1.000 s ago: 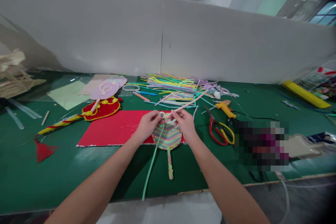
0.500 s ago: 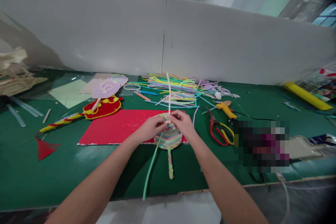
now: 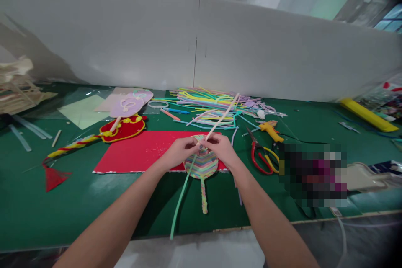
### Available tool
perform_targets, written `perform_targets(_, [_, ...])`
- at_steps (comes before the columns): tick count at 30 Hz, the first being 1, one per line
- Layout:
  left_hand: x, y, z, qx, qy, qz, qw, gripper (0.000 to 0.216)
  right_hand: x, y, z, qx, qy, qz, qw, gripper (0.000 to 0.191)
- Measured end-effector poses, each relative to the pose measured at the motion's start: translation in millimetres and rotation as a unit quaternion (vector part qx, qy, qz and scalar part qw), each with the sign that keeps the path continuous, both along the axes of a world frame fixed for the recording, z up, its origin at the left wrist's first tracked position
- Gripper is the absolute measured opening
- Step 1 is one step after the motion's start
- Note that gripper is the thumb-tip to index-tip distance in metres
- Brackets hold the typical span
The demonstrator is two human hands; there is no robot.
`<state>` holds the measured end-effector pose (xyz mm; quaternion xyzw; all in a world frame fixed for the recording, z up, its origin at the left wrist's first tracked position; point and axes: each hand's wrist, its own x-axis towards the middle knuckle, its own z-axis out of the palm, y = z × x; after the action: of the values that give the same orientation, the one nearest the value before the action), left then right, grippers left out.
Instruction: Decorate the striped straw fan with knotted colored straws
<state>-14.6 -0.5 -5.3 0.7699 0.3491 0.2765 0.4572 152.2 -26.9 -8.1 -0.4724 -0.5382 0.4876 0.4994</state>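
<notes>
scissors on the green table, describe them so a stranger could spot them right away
Start at the green table and find the person's right hand near its middle. Just right of that hand lie the scissors, nearer the person than the yellow glue gun. They alone have looped handles, one red and one yellow.

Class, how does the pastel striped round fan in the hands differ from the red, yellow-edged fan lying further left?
The pastel striped round fan is pinched at its top by left hand and right hand; the red, yellow-edged fan lies untouched. The pastel fan's handle is short and striped; the red fan's is long, twisted, tasselled. Both are flat fans with one handle.
</notes>
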Motion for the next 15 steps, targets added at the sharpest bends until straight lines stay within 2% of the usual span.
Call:
perform_targets(6, [9.0, -3.7, -4.1, -0.038, -0.073, 0.024, 0.996, 0.027, -6.4, 3.7, -7.2, -0.015, 0.064, -0.044, 0.997, 0.025])
perform_targets(9, [12.0, -4.8, -2.4, -0.050, -0.097, 0.078, 0.991, 0.028, -11.0, 3.4, -7.7, -0.019, 0.101, -0.061, 0.993, 0.024])
perform_targets(12, [11.7, -3.7, 0.1, -0.060, -0.089, 0.139, 0.985, 0.031, -12.3, 2.1, -5.3, -0.030, 0.117, -0.039, 0.992, 0.023])
perform_targets(15, [9.2, -1.7, 1.5, -0.057, -0.088, 0.158, 0.982, 0.033, -9.3, 1.5, -2.4, -0.033, 0.113, -0.046, 0.992, 0.024])
